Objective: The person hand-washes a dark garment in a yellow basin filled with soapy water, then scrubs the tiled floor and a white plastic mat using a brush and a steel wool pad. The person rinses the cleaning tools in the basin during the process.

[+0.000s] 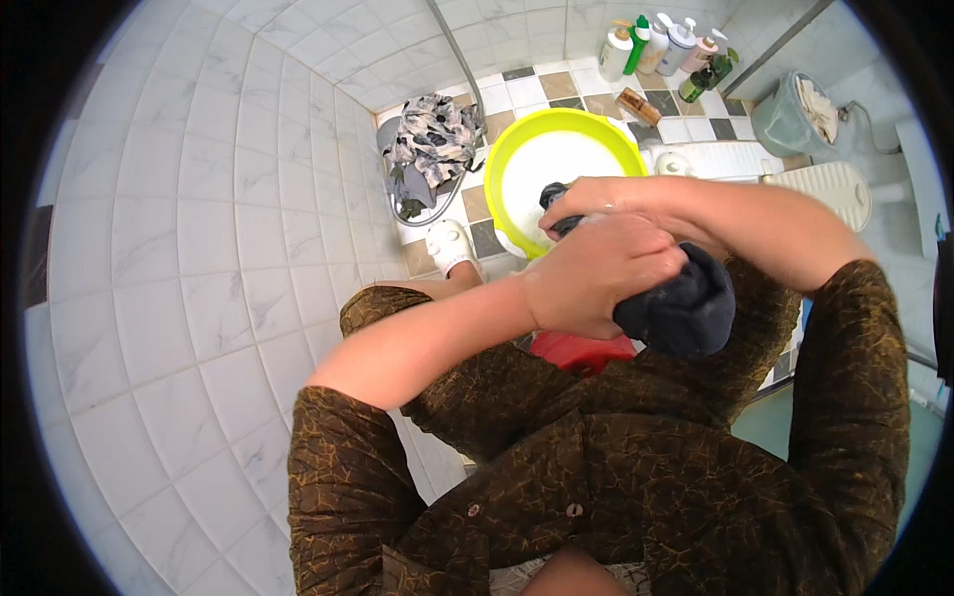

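Observation:
My left hand (pixel 604 272) is closed around a dark navy wet cloth (pixel 678 305), whose bunched end bulges out to the right of the fist. My right hand (pixel 596 203) lies just beyond it and grips dark fabric too, with a twisted bit (pixel 554 195) poking out on the left. The middle stretch is hidden by the hands, so whether both ends are one piece cannot be told. A little whitish suds clings to the skin. Both hands are above the near rim of a yellow-green basin (pixel 501 160), which contains white foamy water (pixel 563 160).
A patterned garment heap (pixel 436 141) lies by the left wall near a shower hose (pixel 466 74). Beyond the basin are a wooden scrubbing brush (pixel 638 107) and several pump bottles (pixel 656 48). A bucket with cloth (pixel 790 115) stands right of a white squat toilet (pixel 820 190). Something red (pixel 581 350) shows beneath me.

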`<action>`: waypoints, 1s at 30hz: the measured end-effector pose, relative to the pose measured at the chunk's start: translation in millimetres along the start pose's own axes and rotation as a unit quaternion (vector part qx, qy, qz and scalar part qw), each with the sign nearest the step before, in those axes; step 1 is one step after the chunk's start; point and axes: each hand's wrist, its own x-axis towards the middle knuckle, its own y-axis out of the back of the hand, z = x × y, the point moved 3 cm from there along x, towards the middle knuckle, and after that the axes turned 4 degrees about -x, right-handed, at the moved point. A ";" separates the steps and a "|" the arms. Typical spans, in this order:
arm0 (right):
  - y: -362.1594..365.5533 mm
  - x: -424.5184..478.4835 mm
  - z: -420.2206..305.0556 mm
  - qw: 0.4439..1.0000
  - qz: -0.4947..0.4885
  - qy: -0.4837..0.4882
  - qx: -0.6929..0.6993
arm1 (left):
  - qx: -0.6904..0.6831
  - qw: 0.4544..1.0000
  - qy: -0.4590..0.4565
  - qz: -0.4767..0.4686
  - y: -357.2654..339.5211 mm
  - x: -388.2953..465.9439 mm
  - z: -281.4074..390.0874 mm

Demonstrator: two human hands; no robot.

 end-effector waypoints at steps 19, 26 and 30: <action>-38.4 -9.3 24.8 0.656 0.031 0.082 0.750 | -0.509 0.496 0.376 0.594 43.1 -50.0 -108.5; -77.6 -42.9 20.8 0.802 0.218 0.152 0.536 | -0.502 0.437 0.312 0.678 38.1 -89.5 -135.1; -75.8 -51.6 4.5 0.818 0.521 0.173 0.174 | -0.530 0.421 0.306 0.670 24.7 -90.5 -135.2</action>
